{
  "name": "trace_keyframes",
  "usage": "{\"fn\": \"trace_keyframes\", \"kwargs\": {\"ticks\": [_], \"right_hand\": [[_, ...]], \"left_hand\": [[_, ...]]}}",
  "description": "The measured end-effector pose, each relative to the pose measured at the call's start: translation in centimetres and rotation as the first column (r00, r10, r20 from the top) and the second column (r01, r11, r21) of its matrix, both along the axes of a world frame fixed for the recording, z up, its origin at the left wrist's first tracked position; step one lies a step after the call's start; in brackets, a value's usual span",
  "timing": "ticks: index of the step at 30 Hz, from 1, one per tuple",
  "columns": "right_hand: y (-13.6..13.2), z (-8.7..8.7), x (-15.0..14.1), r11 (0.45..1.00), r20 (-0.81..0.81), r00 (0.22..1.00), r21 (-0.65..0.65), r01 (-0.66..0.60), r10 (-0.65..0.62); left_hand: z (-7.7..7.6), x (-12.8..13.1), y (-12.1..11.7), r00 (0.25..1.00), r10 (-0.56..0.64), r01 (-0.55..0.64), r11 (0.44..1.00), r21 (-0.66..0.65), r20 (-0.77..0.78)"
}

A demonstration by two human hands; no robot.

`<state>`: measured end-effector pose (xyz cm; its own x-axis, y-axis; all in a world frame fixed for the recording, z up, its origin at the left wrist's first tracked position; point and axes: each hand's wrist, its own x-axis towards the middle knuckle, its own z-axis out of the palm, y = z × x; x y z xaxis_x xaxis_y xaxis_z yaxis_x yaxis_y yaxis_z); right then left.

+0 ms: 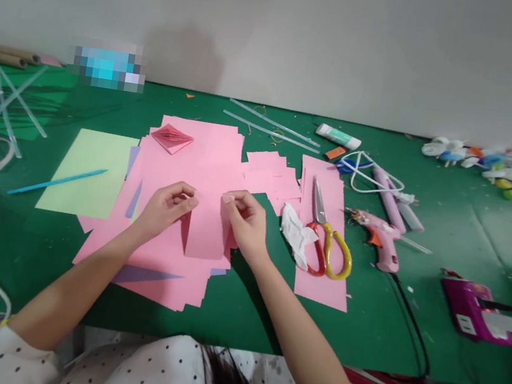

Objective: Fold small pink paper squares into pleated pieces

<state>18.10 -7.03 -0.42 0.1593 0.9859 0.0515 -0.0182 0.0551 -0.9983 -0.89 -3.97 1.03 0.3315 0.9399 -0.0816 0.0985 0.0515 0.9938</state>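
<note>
A small pink paper strip (208, 230) is over some big pink sheets (213, 157). The left hand (170, 202) and right hand (248, 218) pinch its top corners, fingers nearly closed. A folded pink paper (172, 139) sits farther back. Scissors (321, 216) lie on other pink paper (318, 291) to the right, all on a green desk (227, 322).

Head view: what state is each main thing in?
Pink rectangular paper strip: pinched by left hand and right hand
Red-and-yellow-handled metal scissors: blades look closed
Pink plastic glue gun: lying on its side
Pleated pink paper diamond: folds partly spread
White tissue: crumpled
Slim blue pencil: lying flat
White-and-green tube: on its side
</note>
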Motion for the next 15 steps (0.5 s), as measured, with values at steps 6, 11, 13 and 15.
{"fn": "trace_keyframes", "kwargs": {"ticks": [6,11,13,15], "right_hand": [[-0.76,-0.53,-1.01,0.971,0.002,0.974,-0.075,-0.227,0.228],[-0.47,-0.15,-0.92,0.979,0.080,0.975,-0.013,-0.206,0.206],[-0.39,-0.01,-0.98,0.980,0.098,0.975,-0.021,-0.196,0.197],[-0.40,0.05,-1.09,0.982,0.120,0.975,-0.044,-0.185,0.189]], "left_hand": [[0.14,0.09,-0.17,0.993,-0.033,0.051,0.986,0.157,-0.114],[-0.31,0.26,-0.49,0.970,-0.105,0.144,0.975,0.170,-0.218],[-0.43,0.37,-0.63,0.961,-0.091,0.148,0.967,0.208,-0.260],[-0.44,0.46,-0.74,0.956,-0.060,0.136,0.957,0.256,-0.286]]}}
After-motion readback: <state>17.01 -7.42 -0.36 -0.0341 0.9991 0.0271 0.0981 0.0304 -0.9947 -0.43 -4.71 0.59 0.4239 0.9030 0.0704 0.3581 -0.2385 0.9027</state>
